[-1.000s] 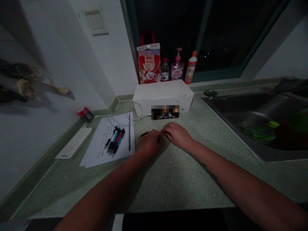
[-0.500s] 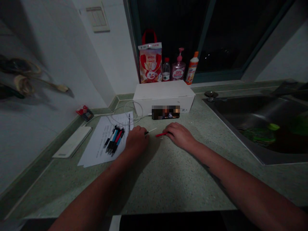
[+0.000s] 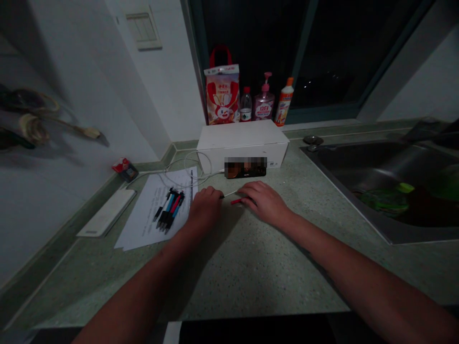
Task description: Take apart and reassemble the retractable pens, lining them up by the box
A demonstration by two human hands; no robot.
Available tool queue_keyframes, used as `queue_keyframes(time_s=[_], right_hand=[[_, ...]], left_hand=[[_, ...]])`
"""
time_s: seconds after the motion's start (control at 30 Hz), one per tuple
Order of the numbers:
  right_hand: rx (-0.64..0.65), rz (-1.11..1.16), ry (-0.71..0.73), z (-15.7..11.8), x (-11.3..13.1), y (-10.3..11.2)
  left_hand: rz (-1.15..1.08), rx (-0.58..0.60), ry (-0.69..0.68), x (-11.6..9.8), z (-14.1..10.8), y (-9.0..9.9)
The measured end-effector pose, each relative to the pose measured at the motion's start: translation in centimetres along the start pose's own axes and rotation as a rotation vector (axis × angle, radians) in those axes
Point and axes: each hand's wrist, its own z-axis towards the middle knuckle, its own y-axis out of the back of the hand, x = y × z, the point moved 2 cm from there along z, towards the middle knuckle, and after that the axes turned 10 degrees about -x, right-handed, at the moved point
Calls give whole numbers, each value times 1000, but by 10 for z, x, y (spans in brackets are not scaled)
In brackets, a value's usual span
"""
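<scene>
My left hand (image 3: 205, 208) is curled on a thin pen refill (image 3: 230, 194), my right hand (image 3: 264, 203) half-closed over a red pen piece (image 3: 235, 201) (grip dim), spare pens (image 3: 169, 210) at 9 o'clock

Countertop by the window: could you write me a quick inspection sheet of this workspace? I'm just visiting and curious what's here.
Surface: speckled green countertop, dimly lit.
Things: a thin black-and-white pen part and a red pen part lie between the hands.
Clutter: a bundle of pens on white paper sheets; a white box; a blurred phone.
Grips: left hand beside the black end; right hand at the red part.
Cables: a white cable loops over the paper by the box.
Surroundings: steel sink to the right; pump bottle and other bottles on the windowsill.
</scene>
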Motion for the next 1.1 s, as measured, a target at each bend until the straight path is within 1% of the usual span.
queue_keyframes(time_s=[0.1,0.2,0.3,0.4,0.57,0.63,0.73,0.83,1.0,1.1], right_hand=[[-8,-51,23,1,7,3],[65,-112,62,1,11,3],[115,-144,61,1,10,3],[79,-155,8,0,4,7],[45,-163,-97,0,-7,12],[49,-158,-111,0,-8,11],[64,-128,-83,0,-8,9],[78,-83,-45,-1,-6,7],[108,-27,-24,-1,-3,8],[120,0,-7,-1,-1,8]], left_hand=[[-121,-62,-89,-11,-3,6],[-173,-68,-168,-18,-6,7],[-192,-63,-201,-19,-6,6],[-160,-59,-160,-14,-4,4],[-59,-21,-17,-4,-3,6],[-92,-20,38,-4,-3,8],[-204,-31,93,-7,-4,10],[-282,-24,84,-11,-5,7],[-321,6,76,-14,-6,2],[-346,1,33,-15,-7,1]])
